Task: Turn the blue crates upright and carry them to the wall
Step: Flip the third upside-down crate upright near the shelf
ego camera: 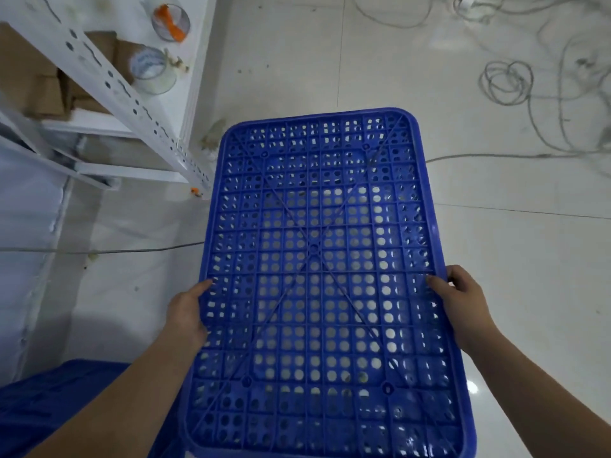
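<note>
A second blue crate (59, 401) is cut off at bottom left.

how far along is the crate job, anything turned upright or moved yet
Nothing looks finished. In hand: the left hand and right hand each have a grip on a long edge of the perforated blue plastic crate, whose ribbed underside faces the camera, so it is not yet upright. Left: turning it, carrying it to the wall, then the other blue crate at lower left.
</note>
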Demonstrator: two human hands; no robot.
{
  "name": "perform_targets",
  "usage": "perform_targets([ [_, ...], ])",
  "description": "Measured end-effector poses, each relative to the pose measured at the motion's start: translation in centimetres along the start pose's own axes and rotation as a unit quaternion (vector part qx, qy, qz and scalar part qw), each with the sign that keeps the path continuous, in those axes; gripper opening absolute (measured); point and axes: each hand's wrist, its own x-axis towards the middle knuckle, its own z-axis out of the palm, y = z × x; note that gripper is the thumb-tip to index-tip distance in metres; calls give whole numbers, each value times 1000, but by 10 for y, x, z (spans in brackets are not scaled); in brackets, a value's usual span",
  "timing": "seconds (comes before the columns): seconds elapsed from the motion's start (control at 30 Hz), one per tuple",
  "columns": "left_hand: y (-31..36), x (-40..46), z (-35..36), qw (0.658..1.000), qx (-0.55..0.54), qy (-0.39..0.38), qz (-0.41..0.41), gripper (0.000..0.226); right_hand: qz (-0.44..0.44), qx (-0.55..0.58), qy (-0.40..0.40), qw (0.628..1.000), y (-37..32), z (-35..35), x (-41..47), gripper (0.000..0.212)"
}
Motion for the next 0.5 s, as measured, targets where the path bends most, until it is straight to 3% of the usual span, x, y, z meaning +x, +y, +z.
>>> perform_targets([
  [0.27,-32,-18,47,997,70,-29,29,27,-66,-27,66,995,-22,-52,-29,13],
  [0.33,-36,-17,55,994,95,-53,23,33,-81,-35,86,992,-29,-55,-30,14],
  [0.5,-37,-26,78,979,146,-141,19,23,-99,-35,123,987,-37,-59,-28,14],
])
